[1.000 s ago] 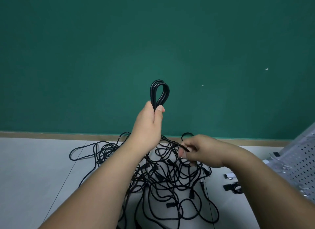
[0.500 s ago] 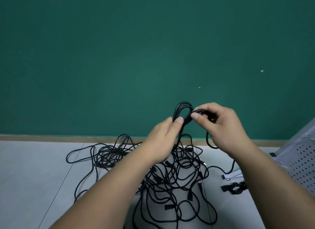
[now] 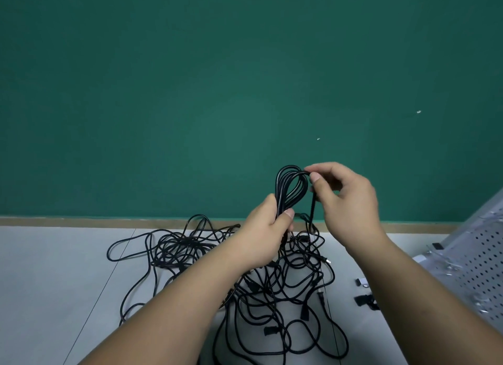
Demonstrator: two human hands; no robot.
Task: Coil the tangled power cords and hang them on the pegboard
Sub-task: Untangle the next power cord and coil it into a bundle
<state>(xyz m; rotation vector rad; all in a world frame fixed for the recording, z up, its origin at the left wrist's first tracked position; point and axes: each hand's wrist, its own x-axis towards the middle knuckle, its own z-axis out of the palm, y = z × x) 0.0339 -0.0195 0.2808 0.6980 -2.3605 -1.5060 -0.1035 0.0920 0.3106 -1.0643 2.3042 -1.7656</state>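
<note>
A black cord coil (image 3: 289, 186) of several loops stands upright above the floor. My left hand (image 3: 268, 236) grips the coil at its base, thumb across the strands. My right hand (image 3: 345, 198) pinches a strand at the coil's upper right, and a length of that cord hangs down from my fingers toward the heap. Below both hands a big tangle of black power cords (image 3: 272, 288) with several plugs spreads over the pale floor. A white perforated pegboard (image 3: 481, 258) leans at the right edge.
A green wall (image 3: 245, 92) with a tan baseboard closes off the back. Small black straps (image 3: 366, 301) and a white clip (image 3: 362, 282) lie on the floor between the tangle and the pegboard. A loose loop of cord (image 3: 122, 247) reaches out to the left.
My right hand rose from the heap with a strand and brought it up to the coil's top. My left hand lowered the coil and shifted it right, and it has gained a loop.
</note>
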